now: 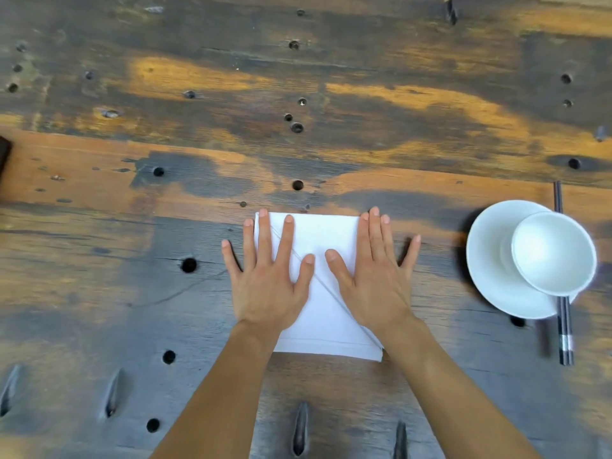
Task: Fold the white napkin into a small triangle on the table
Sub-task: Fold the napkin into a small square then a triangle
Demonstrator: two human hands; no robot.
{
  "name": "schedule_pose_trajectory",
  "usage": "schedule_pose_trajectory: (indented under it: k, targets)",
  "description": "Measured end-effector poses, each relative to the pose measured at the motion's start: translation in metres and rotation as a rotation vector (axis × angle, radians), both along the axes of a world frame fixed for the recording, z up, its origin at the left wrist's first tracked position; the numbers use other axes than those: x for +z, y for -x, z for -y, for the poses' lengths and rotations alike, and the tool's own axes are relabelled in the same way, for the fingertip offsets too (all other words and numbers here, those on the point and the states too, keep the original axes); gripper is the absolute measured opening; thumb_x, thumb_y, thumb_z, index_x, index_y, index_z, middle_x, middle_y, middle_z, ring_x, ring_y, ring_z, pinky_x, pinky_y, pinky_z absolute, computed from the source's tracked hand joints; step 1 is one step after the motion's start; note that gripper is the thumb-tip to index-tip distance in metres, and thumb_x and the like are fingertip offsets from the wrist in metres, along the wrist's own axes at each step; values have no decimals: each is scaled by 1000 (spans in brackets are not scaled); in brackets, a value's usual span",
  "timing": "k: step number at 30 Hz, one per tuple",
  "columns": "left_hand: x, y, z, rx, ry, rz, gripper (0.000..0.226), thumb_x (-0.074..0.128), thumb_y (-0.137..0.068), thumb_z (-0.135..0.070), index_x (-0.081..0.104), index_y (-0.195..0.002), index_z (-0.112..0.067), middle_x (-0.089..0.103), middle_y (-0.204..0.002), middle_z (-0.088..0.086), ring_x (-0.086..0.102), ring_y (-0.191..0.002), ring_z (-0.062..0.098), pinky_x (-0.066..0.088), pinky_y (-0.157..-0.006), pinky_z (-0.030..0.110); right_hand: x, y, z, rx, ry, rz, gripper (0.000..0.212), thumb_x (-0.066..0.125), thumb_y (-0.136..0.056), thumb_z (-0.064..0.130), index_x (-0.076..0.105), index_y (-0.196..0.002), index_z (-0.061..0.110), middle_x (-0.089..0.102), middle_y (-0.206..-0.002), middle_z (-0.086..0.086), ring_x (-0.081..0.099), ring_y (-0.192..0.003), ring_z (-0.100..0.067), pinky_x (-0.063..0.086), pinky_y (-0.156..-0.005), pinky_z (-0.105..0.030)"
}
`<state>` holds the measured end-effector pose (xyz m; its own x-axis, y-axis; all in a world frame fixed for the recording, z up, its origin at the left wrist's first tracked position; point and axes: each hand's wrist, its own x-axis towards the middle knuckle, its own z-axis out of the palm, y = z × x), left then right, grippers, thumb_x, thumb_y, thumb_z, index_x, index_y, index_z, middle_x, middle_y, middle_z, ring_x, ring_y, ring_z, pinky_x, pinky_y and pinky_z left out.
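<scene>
Left hand [268, 286] and right hand [374, 283], fingers [265, 240] spread flat, press the napkin [326, 233]; stroking outward should sharpen the crease [323, 284] between them.

Table [331, 94]: rough, worn wood, matt, pitted with holes. Napkin [324, 243]: white, matt, creased. Bowl [553, 251] and plate [490, 260]: glossy white ceramic.

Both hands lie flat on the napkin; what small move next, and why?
Probably the right hand lifts the far right corner of the napkin across its diagonal line: it is four-cornered, not yet a triangle, and the left hand can pin it flat.
</scene>
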<state>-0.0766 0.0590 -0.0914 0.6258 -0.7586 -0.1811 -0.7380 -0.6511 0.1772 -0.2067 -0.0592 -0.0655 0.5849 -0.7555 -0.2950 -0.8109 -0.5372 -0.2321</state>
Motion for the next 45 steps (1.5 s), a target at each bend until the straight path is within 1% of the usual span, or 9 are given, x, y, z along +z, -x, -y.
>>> schedule_pose_trajectory:
  k: [5,9,22,26,29,33,37,40,45]
  targets:
    - [-4,-2,-3,-6,-16,17,67,13,-104,-58,0,-164,-32,-10,-173,4,-3,-159,29,2,-123,67,9,-22,-33,102,-102,119,89,-1,-97,73,-3,-161,11,-10,-170,-4,-18,-154,-14,-20,-119,-57]
    - [-7,-2,-2,5,-47,44,66,15,-105,-54,-4,-164,-31,-15,-172,3,-7,-159,28,3,-124,65,7,-24,-66,227,-134,73,89,-6,-95,76,-9,-159,15,-18,-168,-3,-26,-152,-15,-16,-121,-56]
    - [-2,-1,1,36,23,-34,64,4,-104,-56,-1,-164,-34,-7,-173,3,-3,-159,27,-2,-123,65,12,97,-119,36,-82,-24,92,22,-99,73,9,-161,6,2,-171,-8,3,-157,-23,14,-122,-52]
    - [-2,-1,0,36,26,-50,63,7,-104,-55,-3,-163,-35,-8,-173,2,-6,-159,26,-2,-123,65,14,91,-124,29,-75,-88,94,19,-98,75,6,-161,6,-2,-171,-8,0,-157,-23,11,-123,-58]
    - [-2,-1,-1,25,29,-44,65,9,-105,-59,-2,-164,-35,-9,-173,2,-6,-159,25,-3,-123,65,19,77,-127,-38,-61,-72,95,18,-98,76,9,-161,5,-1,-170,-9,-2,-157,-24,-2,-122,-62]
    - [-1,-2,-1,15,3,-50,74,10,-100,-71,-4,-163,-36,-13,-173,1,-11,-159,24,-11,-123,60,25,26,-125,-18,-71,106,90,16,-100,73,7,-161,8,-2,-170,-8,-9,-157,-21,-10,-120,-59]
    - [-1,-4,-1,13,-7,-62,75,7,-99,-74,-11,-162,-37,-21,-171,0,-17,-158,23,-11,-124,60,19,-11,-113,13,-144,145,90,4,-97,76,-12,-160,14,-17,-168,1,-22,-153,-12,-19,-120,-53]
    - [0,-4,1,32,-23,-61,76,8,-98,-75,-10,-162,-37,-21,-171,1,-15,-158,22,-12,-124,59,10,7,-110,28,-160,49,92,-5,-93,78,-15,-159,16,-24,-167,3,-28,-151,-11,-16,-122,-53]
    - [2,-4,2,37,-33,-60,76,6,-98,-75,-10,-162,-38,-21,-171,0,-16,-158,21,-15,-123,57,8,67,-127,18,-63,-1,88,16,-101,72,3,-162,9,-3,-171,-4,-3,-157,-20,3,-122,-55]
